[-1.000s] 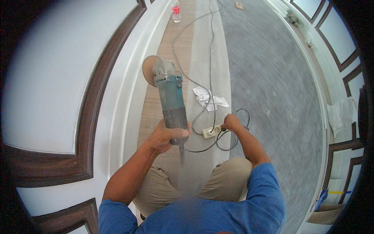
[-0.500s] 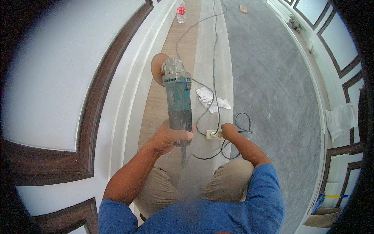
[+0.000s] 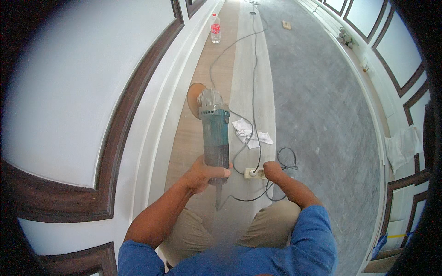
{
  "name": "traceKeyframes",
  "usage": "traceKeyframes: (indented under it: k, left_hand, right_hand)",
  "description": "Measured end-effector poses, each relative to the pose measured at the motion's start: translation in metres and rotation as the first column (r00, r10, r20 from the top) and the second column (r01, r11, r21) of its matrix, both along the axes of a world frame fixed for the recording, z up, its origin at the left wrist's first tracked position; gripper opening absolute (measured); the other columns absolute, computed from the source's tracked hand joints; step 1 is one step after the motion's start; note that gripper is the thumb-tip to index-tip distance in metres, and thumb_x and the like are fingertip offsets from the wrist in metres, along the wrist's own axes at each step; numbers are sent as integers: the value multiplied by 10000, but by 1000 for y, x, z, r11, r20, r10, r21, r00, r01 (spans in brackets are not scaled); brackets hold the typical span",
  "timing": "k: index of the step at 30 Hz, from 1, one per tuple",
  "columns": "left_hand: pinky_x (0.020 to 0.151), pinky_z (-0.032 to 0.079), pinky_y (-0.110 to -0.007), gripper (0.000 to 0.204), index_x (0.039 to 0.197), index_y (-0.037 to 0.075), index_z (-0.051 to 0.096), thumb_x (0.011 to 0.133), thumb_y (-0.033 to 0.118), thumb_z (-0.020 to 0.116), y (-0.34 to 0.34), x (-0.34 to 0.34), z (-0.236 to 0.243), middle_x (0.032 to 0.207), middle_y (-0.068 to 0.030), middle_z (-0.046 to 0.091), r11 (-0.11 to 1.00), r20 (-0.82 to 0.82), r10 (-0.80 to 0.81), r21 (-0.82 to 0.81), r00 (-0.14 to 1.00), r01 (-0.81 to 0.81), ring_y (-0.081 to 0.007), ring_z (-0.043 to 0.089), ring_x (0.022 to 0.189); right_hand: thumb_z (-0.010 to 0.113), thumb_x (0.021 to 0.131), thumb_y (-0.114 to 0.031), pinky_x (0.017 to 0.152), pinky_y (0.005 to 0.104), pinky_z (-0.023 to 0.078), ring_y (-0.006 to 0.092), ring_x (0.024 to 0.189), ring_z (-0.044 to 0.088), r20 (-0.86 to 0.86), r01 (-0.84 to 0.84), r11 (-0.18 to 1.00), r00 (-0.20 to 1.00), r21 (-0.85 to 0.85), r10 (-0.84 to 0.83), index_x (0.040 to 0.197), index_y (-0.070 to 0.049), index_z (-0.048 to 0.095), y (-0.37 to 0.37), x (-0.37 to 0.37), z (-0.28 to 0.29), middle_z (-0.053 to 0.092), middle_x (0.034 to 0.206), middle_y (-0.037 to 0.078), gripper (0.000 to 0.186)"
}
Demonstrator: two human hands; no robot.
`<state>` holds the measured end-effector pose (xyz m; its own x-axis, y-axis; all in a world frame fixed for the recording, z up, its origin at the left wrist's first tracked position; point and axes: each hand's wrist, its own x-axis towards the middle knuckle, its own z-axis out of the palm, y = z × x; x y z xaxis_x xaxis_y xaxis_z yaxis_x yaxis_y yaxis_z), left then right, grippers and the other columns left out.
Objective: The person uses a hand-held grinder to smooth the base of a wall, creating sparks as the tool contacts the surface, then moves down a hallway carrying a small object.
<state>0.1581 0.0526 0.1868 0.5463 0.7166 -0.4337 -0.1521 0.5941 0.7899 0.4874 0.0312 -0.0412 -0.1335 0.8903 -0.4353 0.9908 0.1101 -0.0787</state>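
Note:
My left hand (image 3: 202,176) is wrapped around the dark rear end of an angle grinder (image 3: 215,131), which has a teal body and a grey metal head. Its brown disc (image 3: 196,100) stands on edge at the far end, facing left. From the grinder's rear end a cord hangs toward my lap. Closed at the right end of a cream power strip (image 3: 250,174) on the floor is my right hand (image 3: 273,171). Whatever its fingers hold is hidden. A round white plug with a dark cable sits in the strip's left socket.
A crumpled white cloth (image 3: 251,133) lies beyond the strip. Dark cable (image 3: 287,157) loops around it and runs away along the floor. Farther off stand a clear bottle (image 3: 215,30) with a red label and a small tan block (image 3: 286,25). White panelled walls (image 3: 83,92) flank both sides.
The view has shifted, so the floor and its objects appear lower. The grinder sits slightly lower and more to the right in the picture. Both hands keep their places on it and at the strip.

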Motion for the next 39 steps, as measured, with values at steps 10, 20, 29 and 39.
traceKeyframes:
  k: [10, 20, 29, 39]
  left_hand:
    - [765, 501, -371, 444, 1065, 7, 630, 679, 141, 800, -1, -1, -1, 955, -80, 630, 1000, -38, -10, -22, 999, 9, -214, 612, 840]
    - [783, 495, -366, 441, 1054, 8, 643, 674, 171, 796, 4, -3, 3, 935, -69, 640, 1000, -57, 8, -13, 998, -9, -201, 613, 849]
    - [764, 539, -362, 438, 1076, 11, 614, 687, 124, 780, 5, 2, -1, 956, -99, 672, 999, -42, -24, -29, 999, 22, -213, 664, 859]
    - [755, 503, -345, 390, 1012, 18, 643, 678, 148, 797, 6, 4, 4, 918, -80, 642, 998, -16, -39, -56, 999, 38, -178, 616, 827]
  right_hand:
    - [606, 795, -108, 761, 461, 552, 365, 902, 683, 15, -106, 992, 994, -72, 108, 901, -30, 708, -9, -5, 5, 699, 921, 194, 166]
    - [603, 772, -94, 699, 459, 557, 348, 807, 693, 28, -323, 946, 946, -17, 324, 831, -35, 711, -13, 7, -4, 704, 855, 170, 136]
    - [606, 786, -94, 677, 442, 560, 337, 774, 696, 51, -344, 927, 934, -148, 354, 783, -23, 701, -18, 13, 1, 700, 832, 169, 119]
    - [637, 802, -177, 642, 451, 538, 310, 798, 692, 83, -385, 912, 914, -141, 398, 968, -49, 690, -27, 29, -4, 688, 826, 144, 216]
